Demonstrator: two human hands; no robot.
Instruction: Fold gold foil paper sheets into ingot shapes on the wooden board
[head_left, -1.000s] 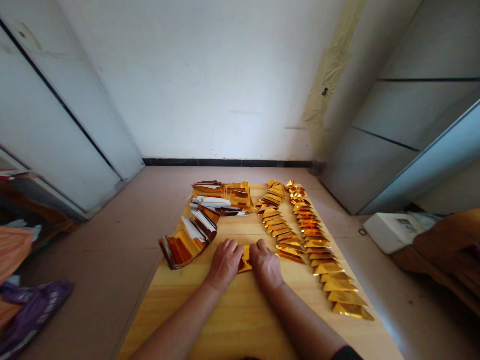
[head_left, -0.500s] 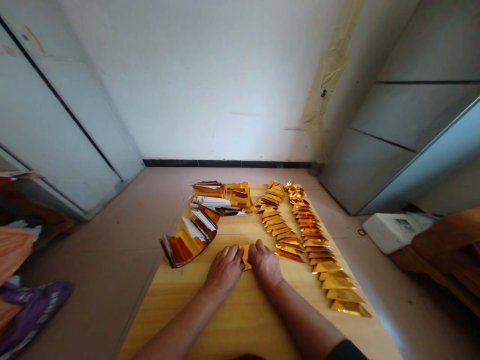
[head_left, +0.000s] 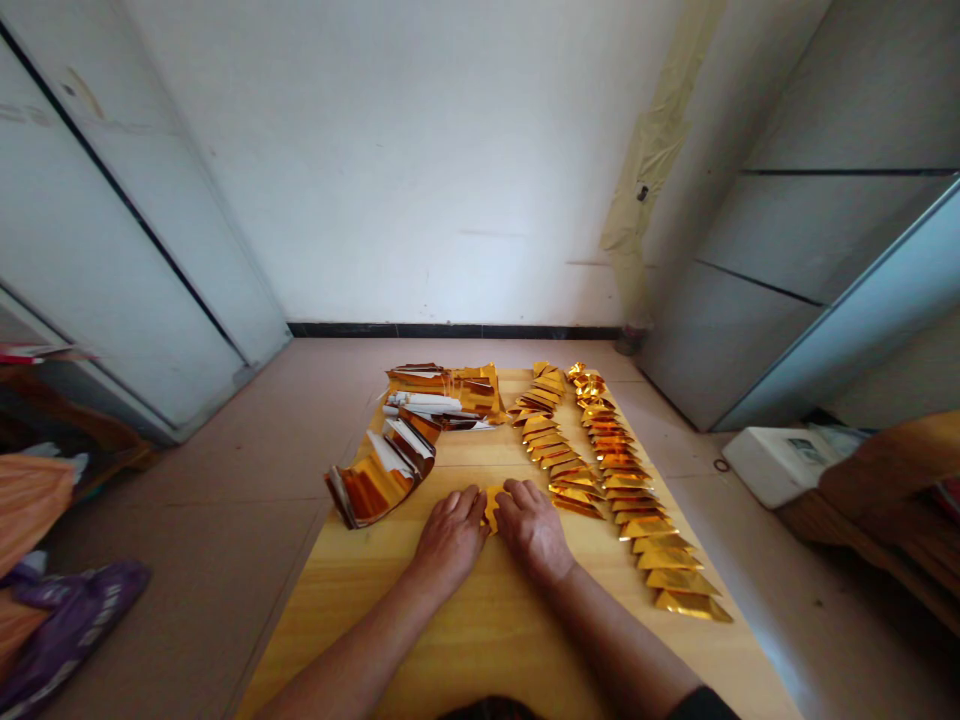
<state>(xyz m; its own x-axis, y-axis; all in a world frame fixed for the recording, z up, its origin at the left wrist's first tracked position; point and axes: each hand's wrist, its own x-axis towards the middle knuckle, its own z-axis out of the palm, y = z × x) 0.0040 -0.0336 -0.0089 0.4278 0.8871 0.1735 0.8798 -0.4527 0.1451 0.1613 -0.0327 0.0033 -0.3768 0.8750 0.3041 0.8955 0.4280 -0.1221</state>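
Gold foil piece (head_left: 491, 507) sits betw. L hand (head_left: 452, 540) and R hand (head_left: 531, 530) on counter (head_left: 480, 640), fingers (head_left: 517, 497) curled down, pressing it; forearms angle inward; folded foil row (head_left: 559, 450) just beside R hand.

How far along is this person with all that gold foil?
Done: two long rows of folded gold foil triangles lie on the wooden table. In hand: a gold foil piece sits between the left hand and the right hand. Left: a curled stack of gold-and-white foil strips and a bundle, apparently unfolded.
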